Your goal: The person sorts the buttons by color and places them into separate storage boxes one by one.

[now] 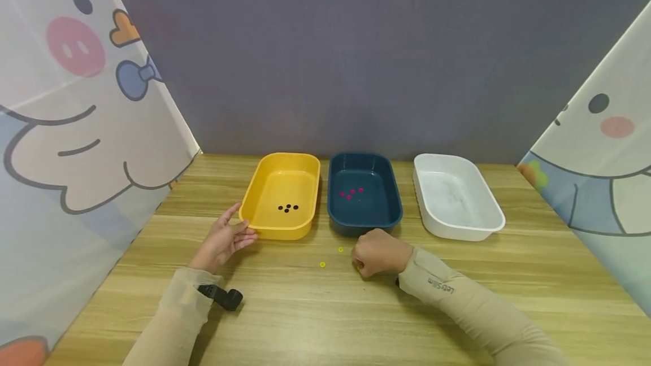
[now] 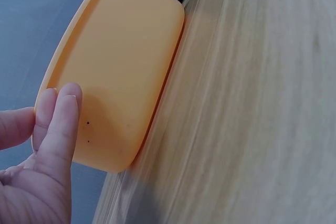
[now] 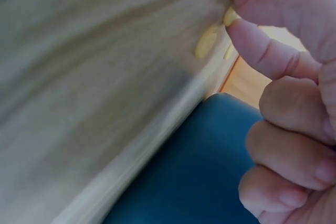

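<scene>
We pinch a yellow ring (image 3: 229, 16) in our right hand (image 1: 380, 252) just before the blue tray (image 1: 375, 182), two loose rings (image 1: 322, 264) lying leftward, nearer it than our left hand (image 1: 224, 240), which grips the yellow tray (image 1: 295, 185).

A plain grey-violet backdrop (image 1: 356, 61) fills the upper middle of the head view, down to the far edge of a tabletop (image 1: 305, 321) with yellowish-brown wood grain running across the frame. At the left, a cartoon-printed panel (image 1: 127, 146) shows a white figure with a pink snout; at the right, a second printed panel (image 1: 585, 146) shows a pink-cheeked white character with light blue below. Soft light leaves a pale sheen at the tabletop's lower middle.
</scene>
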`<state>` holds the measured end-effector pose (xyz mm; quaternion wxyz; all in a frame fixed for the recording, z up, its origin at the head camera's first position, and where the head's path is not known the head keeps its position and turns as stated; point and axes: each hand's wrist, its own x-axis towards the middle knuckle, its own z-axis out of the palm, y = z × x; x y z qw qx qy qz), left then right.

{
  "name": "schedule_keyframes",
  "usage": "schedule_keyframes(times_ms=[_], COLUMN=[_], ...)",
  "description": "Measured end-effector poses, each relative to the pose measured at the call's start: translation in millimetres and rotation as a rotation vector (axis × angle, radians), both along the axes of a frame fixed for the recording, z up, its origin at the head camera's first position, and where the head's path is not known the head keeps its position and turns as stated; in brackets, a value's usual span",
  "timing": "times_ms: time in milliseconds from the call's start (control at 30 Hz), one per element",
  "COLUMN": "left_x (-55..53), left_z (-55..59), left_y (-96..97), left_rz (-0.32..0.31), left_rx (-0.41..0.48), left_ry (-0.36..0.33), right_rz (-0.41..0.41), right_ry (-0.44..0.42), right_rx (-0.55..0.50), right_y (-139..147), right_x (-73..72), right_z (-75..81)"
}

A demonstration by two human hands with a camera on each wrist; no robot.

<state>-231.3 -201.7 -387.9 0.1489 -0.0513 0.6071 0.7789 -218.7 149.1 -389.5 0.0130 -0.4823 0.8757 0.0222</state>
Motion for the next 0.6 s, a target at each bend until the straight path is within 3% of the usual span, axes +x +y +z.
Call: schedule_keyframes(times_ms=[400,600], left_x=[0.7,-0.9], left_z=[1.8,1.6], left_y=[0.8,0.5], left_rz=[-0.001,-0.004], left_rx=[-0.015,-0.018], left_ry=[-0.008,-0.005], right_rz=[-0.044,-0.007], right_ry=[-0.016,0.025], right_rx=[-0.040,-0.093], right_y=[3.7,12.8], right_x=[-2.7,-2.7], right_z=[5.4,8.8])
